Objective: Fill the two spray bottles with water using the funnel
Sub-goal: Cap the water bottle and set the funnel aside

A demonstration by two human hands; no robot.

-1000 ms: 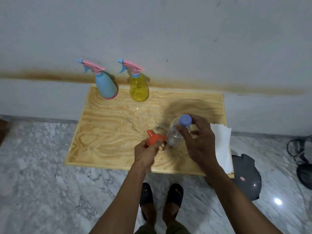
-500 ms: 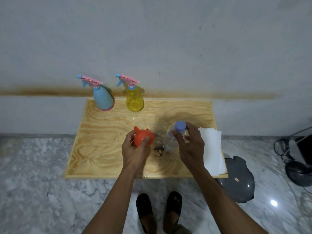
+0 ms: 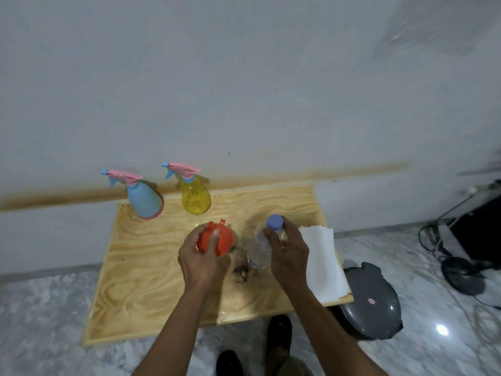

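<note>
— Which step is in hand?

— The gathering of tools, it would be judged. The round orange plastic funnel (image 3: 217,238) is held in the left hand (image 3: 199,257), whose grip is closed around its bowl, above the pale plywood table (image 3: 135,267). The clear plastic water bottle with the blue screw cap (image 3: 261,245) is gripped by the right hand (image 3: 288,252), fingers wrapped about its neck and shoulder just under the cap; whether its base is resting on the table cannot be told.

— And the bottles to be filled?

— Both are stood at the far edge of the table, against the wall: the light-blue cone-shaped spray bottle with the pink trigger head (image 3: 145,200) to the left, the translucent yellow spray bottle with the pink trigger head (image 3: 195,199) just beside it. Both trigger heads are seen screwed on, so no filling is judged to have begun.

— What is called for next?

— A trigger head must be unscrewed before the funnel can be seated in a neck, and the blue cap removed from the water bottle. One hand would have to be freed for that. A stack of white paper towels (image 3: 322,261) is laid at the right edge, should water be spilled.
</note>
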